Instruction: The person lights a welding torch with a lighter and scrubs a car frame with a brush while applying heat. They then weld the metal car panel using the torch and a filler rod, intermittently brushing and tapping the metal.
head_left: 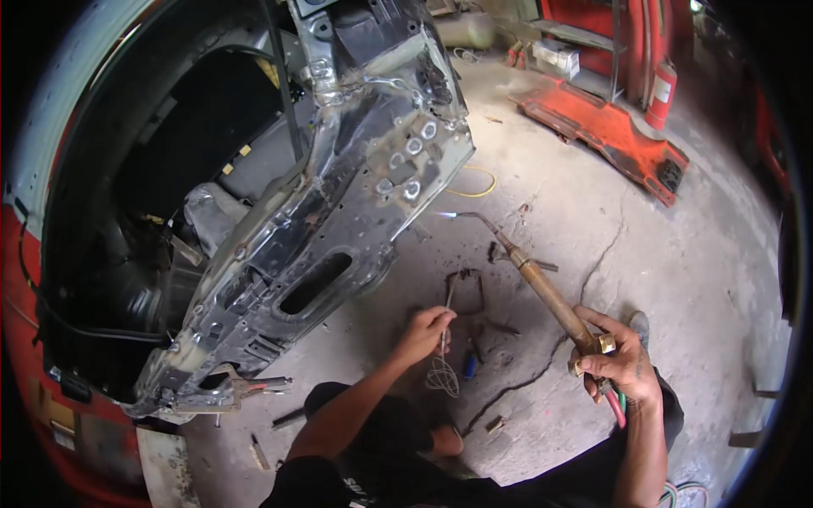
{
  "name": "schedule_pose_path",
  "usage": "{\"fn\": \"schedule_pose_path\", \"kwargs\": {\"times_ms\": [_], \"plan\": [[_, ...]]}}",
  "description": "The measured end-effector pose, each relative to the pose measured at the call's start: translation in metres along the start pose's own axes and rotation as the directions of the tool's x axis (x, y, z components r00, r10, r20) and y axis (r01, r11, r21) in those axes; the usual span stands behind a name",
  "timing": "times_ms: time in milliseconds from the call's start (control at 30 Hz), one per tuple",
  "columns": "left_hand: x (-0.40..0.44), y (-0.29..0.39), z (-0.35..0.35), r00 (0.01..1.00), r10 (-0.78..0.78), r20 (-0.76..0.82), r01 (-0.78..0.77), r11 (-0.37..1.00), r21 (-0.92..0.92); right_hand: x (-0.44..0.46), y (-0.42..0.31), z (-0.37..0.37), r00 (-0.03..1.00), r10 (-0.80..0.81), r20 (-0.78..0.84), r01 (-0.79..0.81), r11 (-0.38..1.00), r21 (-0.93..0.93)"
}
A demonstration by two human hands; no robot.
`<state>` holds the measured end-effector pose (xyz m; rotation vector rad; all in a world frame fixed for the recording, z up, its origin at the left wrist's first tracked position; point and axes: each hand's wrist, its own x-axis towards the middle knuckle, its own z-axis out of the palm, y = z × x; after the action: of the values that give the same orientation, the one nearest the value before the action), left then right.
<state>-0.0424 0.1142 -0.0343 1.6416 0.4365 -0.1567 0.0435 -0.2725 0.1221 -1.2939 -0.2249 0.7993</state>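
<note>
My right hand (pixel 616 360) is wrapped round the valve end of a brass torch (pixel 550 294), with red and green hoses below it. A small bluish flame (pixel 447 215) burns at the torch's tip, just right of the metal car body panel (pixel 339 203). Pinched in my left hand (pixel 423 335) is a thin wire (pixel 441 378), whose coiled end hangs below the fingers. The panel is dark and scuffed, with several round spots near its right edge and a long oval hole lower down. Neither hand touches it.
Locking pliers (pixel 254 385) are clamped at the panel's lower end. An orange-red panel (pixel 605 131) lies on the concrete floor (pixel 677 279) near a fire extinguisher (pixel 661 95). A blue object (pixel 469 365) and metal scraps lie below my hands. A yellow cable (pixel 483 188) loops beside the car.
</note>
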Motion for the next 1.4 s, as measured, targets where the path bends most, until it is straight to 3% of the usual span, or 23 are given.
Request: {"fn": "schedule_pose_path", "kwargs": {"times_ms": [33, 133, 333, 533, 733, 1033, 1400], "plan": [[-0.011, 0.006, -0.007, 0.996, 0.076, -0.036, -0.077, 0.996, -0.032, 0.0, 0.0, -0.001, 1.0, -0.004, 0.013, 0.005, 1.0, -0.02], [-0.046, 0.03, -0.019, 0.987, 0.072, -0.144, -0.089, 0.99, -0.113, -0.001, -0.007, -0.004, 0.998, -0.002, 0.057, 0.006, 0.997, -0.079], [-0.062, 0.052, -0.04, 0.971, 0.159, -0.179, -0.17, 0.985, -0.044, 0.006, -0.075, 0.008, 0.998, -0.025, 0.064, 0.041, 0.964, -0.262], [-0.064, 0.073, -0.039, 0.906, 0.294, -0.304, -0.302, 0.953, 0.021, 0.012, -0.082, 0.007, 0.985, -0.161, 0.065, 0.171, 0.962, -0.214], [-0.054, 0.089, -0.047, 0.911, 0.208, -0.357, -0.236, 0.971, -0.038, 0.036, -0.081, 0.008, 0.989, -0.116, 0.093, 0.136, 0.955, -0.264], [-0.03, 0.077, -0.043, 0.847, 0.329, -0.419, -0.347, 0.937, 0.036, 0.054, -0.097, 0.0, 0.99, -0.096, 0.103, 0.122, 0.952, -0.28], [-0.032, 0.069, -0.045, 0.806, 0.276, -0.523, -0.324, 0.946, 0.0, 0.055, -0.092, -0.006, 0.991, -0.091, 0.093, 0.121, 0.913, -0.389]]}}
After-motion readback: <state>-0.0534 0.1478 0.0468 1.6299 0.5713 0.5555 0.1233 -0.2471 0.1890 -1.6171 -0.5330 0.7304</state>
